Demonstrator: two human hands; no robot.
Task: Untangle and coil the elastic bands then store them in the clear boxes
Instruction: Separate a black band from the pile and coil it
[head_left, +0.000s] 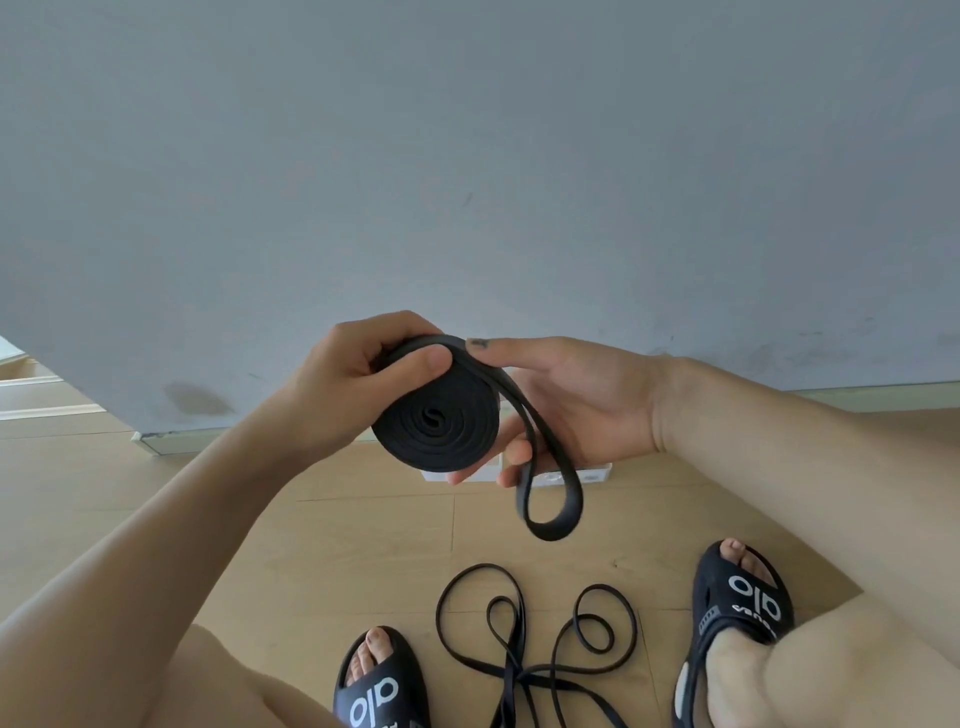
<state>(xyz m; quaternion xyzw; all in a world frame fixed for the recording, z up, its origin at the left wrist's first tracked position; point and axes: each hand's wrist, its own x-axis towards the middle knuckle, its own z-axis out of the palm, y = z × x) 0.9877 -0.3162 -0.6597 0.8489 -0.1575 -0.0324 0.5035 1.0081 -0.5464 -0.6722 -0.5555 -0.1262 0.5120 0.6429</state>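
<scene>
A wide black elastic band (441, 421) is mostly rolled into a flat coil held in front of me. My left hand (353, 384) grips the coil's upper left edge, thumb on its face. My right hand (576, 410) supports the coil from behind and below, index finger on its top edge. A loose end loop of the same band (553, 514) hangs down past my right fingers. On the floor between my feet lies a thin black band (535, 649), tangled in several loops. A clear box (582, 475) is mostly hidden behind my hands.
A grey wall (467, 182) rises just ahead, meeting the wooden floor (311, 545) at a pale skirting strip. My feet in black slides stand at lower centre (379, 686) and lower right (737, 608), flanking the tangled band.
</scene>
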